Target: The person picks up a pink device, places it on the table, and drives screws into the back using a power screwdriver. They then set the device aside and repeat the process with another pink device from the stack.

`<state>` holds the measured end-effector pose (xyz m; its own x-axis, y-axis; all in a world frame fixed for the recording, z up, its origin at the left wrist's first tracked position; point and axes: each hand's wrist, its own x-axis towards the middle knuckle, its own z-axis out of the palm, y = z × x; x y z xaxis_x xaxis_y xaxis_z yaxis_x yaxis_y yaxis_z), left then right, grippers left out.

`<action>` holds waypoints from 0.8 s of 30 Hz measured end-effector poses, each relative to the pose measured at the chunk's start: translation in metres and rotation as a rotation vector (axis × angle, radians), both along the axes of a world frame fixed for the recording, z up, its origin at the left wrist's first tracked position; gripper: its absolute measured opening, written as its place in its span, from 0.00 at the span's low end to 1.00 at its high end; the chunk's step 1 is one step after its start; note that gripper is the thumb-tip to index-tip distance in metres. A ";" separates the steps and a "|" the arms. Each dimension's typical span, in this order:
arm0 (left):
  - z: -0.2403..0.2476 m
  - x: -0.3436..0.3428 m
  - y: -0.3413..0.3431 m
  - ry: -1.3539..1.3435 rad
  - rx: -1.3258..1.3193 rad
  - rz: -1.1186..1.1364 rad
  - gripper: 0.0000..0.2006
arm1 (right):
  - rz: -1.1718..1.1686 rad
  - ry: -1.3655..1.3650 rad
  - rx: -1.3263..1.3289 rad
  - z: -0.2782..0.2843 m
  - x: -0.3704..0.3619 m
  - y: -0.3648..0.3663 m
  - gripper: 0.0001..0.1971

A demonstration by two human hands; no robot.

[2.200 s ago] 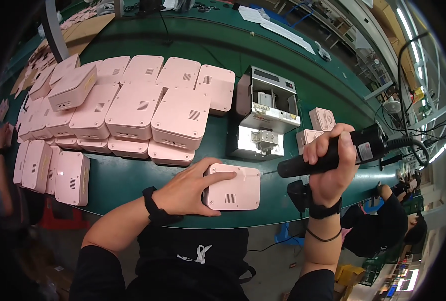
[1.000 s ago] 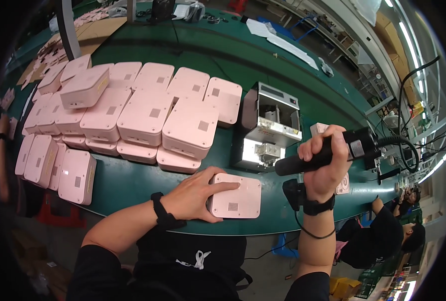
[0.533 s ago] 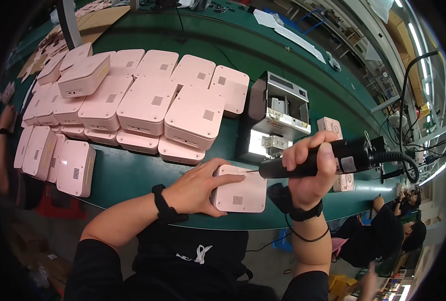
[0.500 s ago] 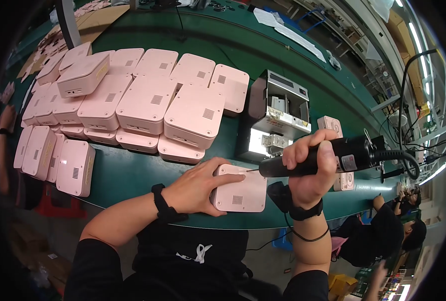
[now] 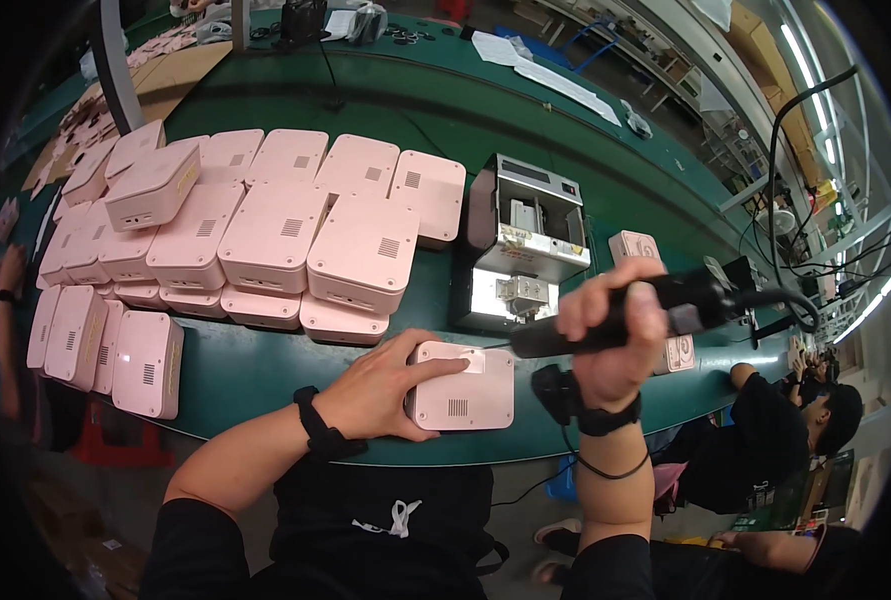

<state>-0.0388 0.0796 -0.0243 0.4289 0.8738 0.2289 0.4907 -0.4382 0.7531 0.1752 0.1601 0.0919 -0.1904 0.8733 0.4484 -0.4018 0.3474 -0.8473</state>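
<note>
A: Where is the pink plastic box (image 5: pixel 465 387)?
B: Flat on the green tabletop (image 5: pixel 240 368), close to its near edge, with the vented, screw-holed face up.

A: And the left hand (image 5: pixel 365 392)?
B: Its fingers are clamped around the left end of that box: thumb along the near side, one fingertip pressed on the upper face.

A: What does the right hand (image 5: pixel 615 325) have?
B: A black electric screwdriver (image 5: pixel 550 338), fingers wrapped around the body. It lies nearly level, bit pointing left toward the far side of the box. The bit is too blurred to tell whether it touches.

A: What's around them?
B: Beyond the screwdriver stands a black-and-silver bench machine (image 5: pixel 535 242). Right of that are small pink parts (image 5: pixel 677 356), partly hidden by the right hand and tool.

A: To the left?
B: A stack of matching pink boxes (image 5: pixel 275 235), vents mostly up, and in front of its left end, a row of boxes standing on edge (image 5: pixel 145 365).

A: Anyone nearby?
B: A co-worker in black (image 5: pixel 750 440), off to the right.
</note>
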 end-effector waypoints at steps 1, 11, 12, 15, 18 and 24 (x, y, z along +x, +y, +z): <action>0.001 0.000 0.000 0.003 -0.005 -0.001 0.42 | 0.002 0.002 0.005 0.005 0.002 0.002 0.10; 0.001 0.000 0.000 0.020 -0.012 -0.010 0.41 | -0.285 -0.144 0.048 0.026 0.002 0.029 0.13; 0.001 -0.001 0.000 0.018 -0.017 -0.006 0.41 | -0.276 -0.174 0.016 0.026 0.000 0.029 0.13; 0.002 0.001 -0.001 0.014 -0.030 -0.006 0.41 | -0.201 -0.124 -0.012 0.023 0.002 0.015 0.13; -0.001 0.001 -0.002 0.005 -0.023 0.004 0.41 | -0.111 -0.064 -0.021 0.021 -0.004 0.000 0.13; -0.004 -0.002 -0.003 -0.035 -0.012 -0.002 0.39 | 0.117 0.030 0.042 0.016 -0.036 -0.022 0.14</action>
<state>-0.0408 0.0771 -0.0284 0.4222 0.8759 0.2337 0.4630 -0.4300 0.7751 0.1392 0.1383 0.1078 -0.2760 0.8262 0.4912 -0.4662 0.3318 -0.8201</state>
